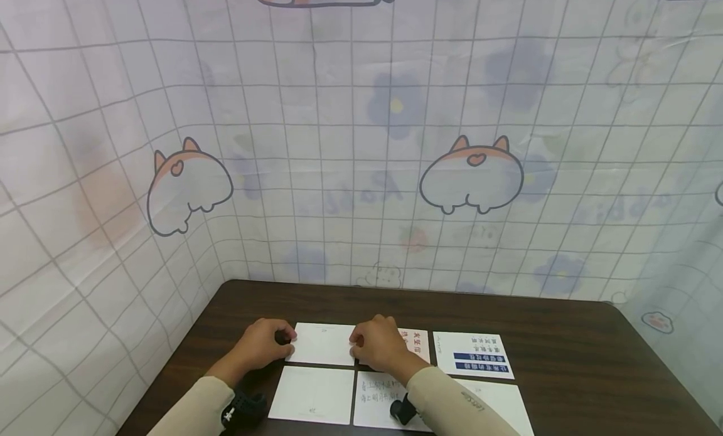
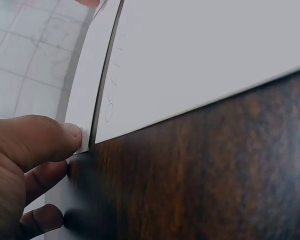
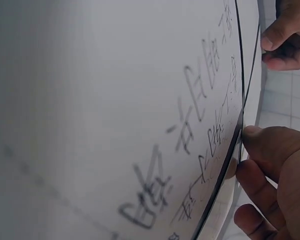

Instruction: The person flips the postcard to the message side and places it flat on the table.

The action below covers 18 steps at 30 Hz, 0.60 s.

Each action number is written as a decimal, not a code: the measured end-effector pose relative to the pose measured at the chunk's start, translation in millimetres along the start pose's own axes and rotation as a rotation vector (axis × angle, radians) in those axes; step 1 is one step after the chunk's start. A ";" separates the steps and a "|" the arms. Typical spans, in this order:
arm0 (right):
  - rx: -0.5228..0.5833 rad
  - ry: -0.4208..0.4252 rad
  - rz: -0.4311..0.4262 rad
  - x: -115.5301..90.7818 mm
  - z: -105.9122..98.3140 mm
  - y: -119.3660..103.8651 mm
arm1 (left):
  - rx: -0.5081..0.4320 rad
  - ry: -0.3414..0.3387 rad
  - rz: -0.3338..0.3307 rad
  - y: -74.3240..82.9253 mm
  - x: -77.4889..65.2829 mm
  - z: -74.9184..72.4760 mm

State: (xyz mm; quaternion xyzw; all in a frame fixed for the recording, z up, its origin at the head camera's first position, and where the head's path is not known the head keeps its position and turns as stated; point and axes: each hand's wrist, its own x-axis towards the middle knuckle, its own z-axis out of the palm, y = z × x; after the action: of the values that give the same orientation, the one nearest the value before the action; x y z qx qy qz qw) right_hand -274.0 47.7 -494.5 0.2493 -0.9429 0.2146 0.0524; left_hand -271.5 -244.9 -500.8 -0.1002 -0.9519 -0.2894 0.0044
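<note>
A white card (image 1: 324, 345) lies at the back left of a group of cards, between my two hands. My left hand (image 1: 258, 346) pinches its left edge; in the left wrist view the thumb (image 2: 65, 139) is on the card's corner with fingers below. At the opposite edge, my right hand (image 1: 380, 345) pinches with thumb and fingertips. That hand partly covers a card with red writing (image 1: 417, 342). In front lie a nearly blank card (image 1: 319, 395) and a card with handwriting (image 1: 369, 398), which the right forearm partly hides.
A card with blue bands (image 1: 473, 354) lies at the back right of the dark wooden table (image 1: 576, 361). Another white card (image 1: 505, 401) is partly under the right sleeve. A patterned grid curtain (image 1: 339, 172) hangs behind and at both sides.
</note>
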 end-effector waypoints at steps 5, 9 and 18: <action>0.013 -0.007 -0.006 0.0 1.7 0.9 | 0.003 -0.001 0.012 0.8 -1.3 -0.9; 0.065 -0.021 0.007 -1.1 -0.6 1.9 | 0.010 -0.004 0.009 1.4 -2.0 -0.9; 0.144 -0.046 0.055 -3.1 -15.0 11.5 | -0.034 -0.032 0.085 12.0 1.1 -2.0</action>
State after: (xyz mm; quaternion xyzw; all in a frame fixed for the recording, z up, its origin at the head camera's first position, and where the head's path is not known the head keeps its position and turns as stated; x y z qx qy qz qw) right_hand -277.0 64.5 -486.0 0.2312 -0.9325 0.2774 0.0068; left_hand -270.3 -236.1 -492.5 -0.1454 -0.9417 -0.3036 -0.0002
